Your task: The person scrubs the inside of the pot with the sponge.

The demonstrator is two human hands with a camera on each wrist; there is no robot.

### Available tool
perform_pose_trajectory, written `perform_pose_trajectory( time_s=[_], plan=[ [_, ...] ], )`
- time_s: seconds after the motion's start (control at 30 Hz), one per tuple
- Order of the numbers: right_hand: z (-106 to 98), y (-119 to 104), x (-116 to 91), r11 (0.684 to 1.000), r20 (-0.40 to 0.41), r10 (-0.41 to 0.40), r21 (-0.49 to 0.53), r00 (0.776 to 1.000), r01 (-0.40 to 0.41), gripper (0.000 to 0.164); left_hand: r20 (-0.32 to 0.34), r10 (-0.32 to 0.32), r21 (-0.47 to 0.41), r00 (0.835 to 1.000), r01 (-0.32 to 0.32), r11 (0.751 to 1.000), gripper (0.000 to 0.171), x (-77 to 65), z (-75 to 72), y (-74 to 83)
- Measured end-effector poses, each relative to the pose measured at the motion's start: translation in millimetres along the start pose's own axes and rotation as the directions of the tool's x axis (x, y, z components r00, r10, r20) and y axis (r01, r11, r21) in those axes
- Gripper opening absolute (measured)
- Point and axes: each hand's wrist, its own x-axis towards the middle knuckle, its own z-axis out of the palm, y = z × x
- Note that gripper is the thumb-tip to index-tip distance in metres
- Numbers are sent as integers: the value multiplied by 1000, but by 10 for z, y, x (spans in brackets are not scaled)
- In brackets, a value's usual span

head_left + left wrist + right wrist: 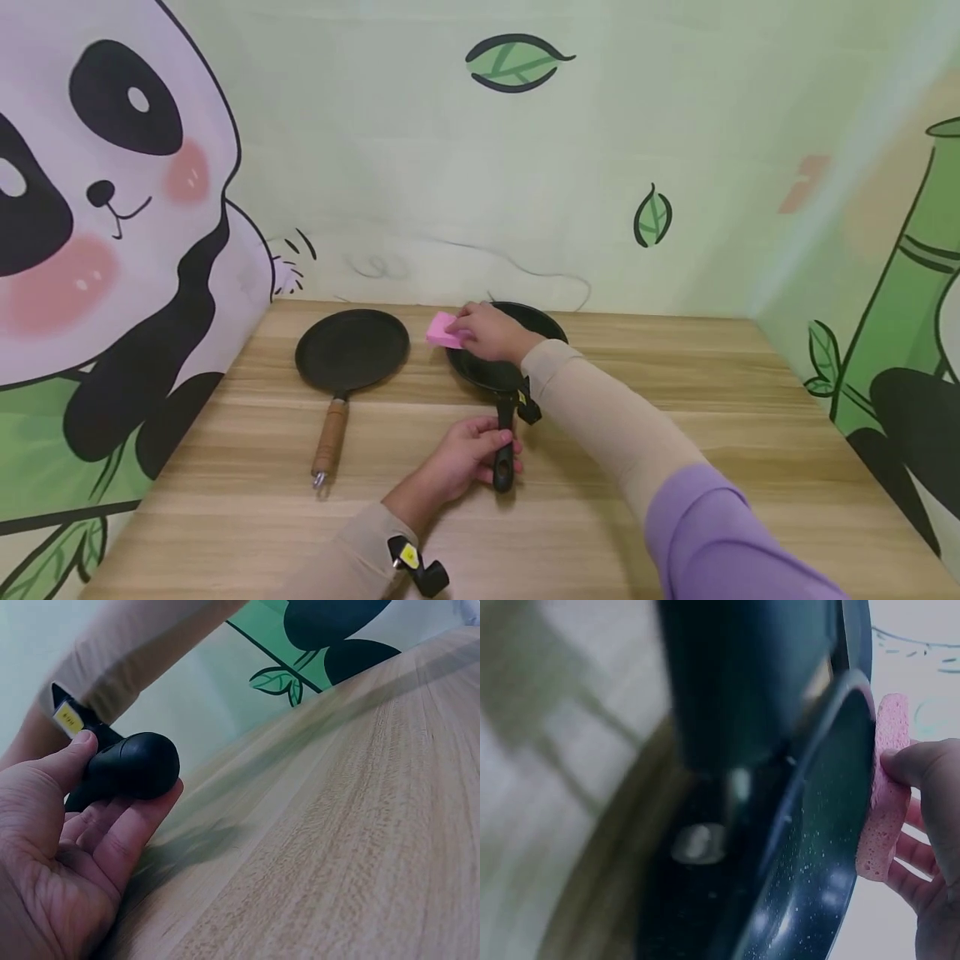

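A black frying pan (491, 374) stands near the back of the wooden table, its handle (504, 467) pointing toward me. My left hand (467, 457) grips that handle close to its end; the left wrist view shows the thumb on top and fingers beneath the rounded handle end (142, 766). In my right hand (495, 332) is a pink sponge (444, 331), pinched between thumb and fingers at the pan's left rim. Seen from the right wrist, the sponge (887, 787) lies against the rim of the speckled pan (817, 817).
To the left lies a flat black griddle pan (352, 350) with a wooden handle (331, 437) and a metal hanging loop. A painted wall (420, 167) rises along the table's back edge. Wrist cameras (420, 568) are strapped to both forearms.
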Motion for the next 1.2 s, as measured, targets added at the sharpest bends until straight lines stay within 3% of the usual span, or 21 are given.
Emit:
perform_pose_trajectory(
  time_s=[0.17,0.4,0.67,0.9,1.2],
  plan=[
    [8,103,64,996,-15,92,-5,996,-92,35,-17,10,-5,1000,-11,1000,35,-1,39,-5],
    [-10,321,43,971,-2,237,3,971,-237,35,-22,8,-16,1000,-8,1000,35,16,66,-21],
    [-84,655,-109,954,-41,298,-20,954,-299,33,-12,9,-9,1000,-9,1000,34,21,74,15],
    [-110,813,-239,937,-17,350,-17,937,-350,34,-23,7,4,1000,-7,1000,31,-11,29,32],
    [-172,1000,-587,946,-1,316,76,949,-315,34,-28,-6,-2,1000,6,1000,31,-34,12,36]
  ],
)
